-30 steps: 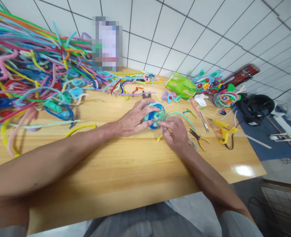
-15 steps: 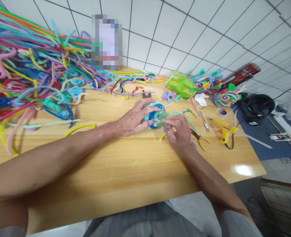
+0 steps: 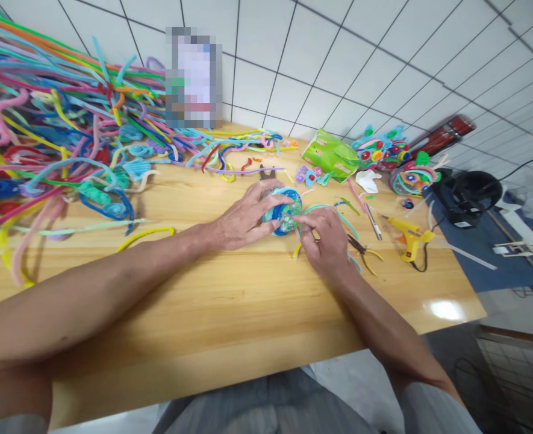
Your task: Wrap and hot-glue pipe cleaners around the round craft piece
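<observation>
Two bare forearms come in over the near edge of the wooden tabletop (image 3: 203, 325), the left one long and slanting, the right one bent more steeply inward, with grey sleeves (image 3: 435, 404) at the lower corners. Midway between the tabletop's near and far edges, the left hand (image 3: 247, 217) lies palm down, its thumb and spread fingers clamped around one round blue-and-green piece (image 3: 288, 205), smooth bands on one side and a glittery, crinkled surface on the other. The right hand (image 3: 326, 244) is half curled, index finger stretched to the glittery side; whether it pinches anything, I cannot tell. Just right of it lies one pair of yellow-handled pliers (image 3: 368, 254), and toward the tabletop's right edge one yellow glue gun (image 3: 408, 239). One fuzzy yellow chenille stem (image 3: 147, 234) curves beside the left forearm. Beyond, there are one slim pen (image 3: 373, 222), a second, dark tool (image 3: 268, 173) past the left hand, and one crumpled white tissue (image 3: 368, 180). Along the far edge sit one glossy green packet (image 3: 329, 155) and, at the left, a tangled heap of chenille stems (image 3: 67, 129), too many to count.
</observation>
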{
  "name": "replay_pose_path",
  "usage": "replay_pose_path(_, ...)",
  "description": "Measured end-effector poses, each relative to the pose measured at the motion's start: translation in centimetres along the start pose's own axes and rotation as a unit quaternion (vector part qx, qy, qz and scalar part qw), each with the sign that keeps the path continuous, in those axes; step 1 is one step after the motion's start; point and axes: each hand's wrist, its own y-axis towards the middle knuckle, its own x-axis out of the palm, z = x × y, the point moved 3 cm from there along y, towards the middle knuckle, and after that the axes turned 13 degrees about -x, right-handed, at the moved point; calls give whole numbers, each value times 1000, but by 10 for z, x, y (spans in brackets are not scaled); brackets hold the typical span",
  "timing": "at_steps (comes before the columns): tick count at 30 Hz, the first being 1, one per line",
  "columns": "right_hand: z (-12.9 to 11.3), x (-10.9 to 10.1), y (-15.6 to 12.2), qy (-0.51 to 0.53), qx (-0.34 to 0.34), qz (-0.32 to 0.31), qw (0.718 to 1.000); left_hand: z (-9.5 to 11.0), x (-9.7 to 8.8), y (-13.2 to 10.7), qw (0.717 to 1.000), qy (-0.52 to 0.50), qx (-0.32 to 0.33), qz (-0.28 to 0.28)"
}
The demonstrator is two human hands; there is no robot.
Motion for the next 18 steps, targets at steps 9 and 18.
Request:
replay_pose_path(9,5,4,-6,19,20,-22,999,0,1,-1,1000,-3,-10,-2)
replay_pose_path(18,5,4,-6,11,21,-14,1000,2,1,-1,1000,6,-7,-3)
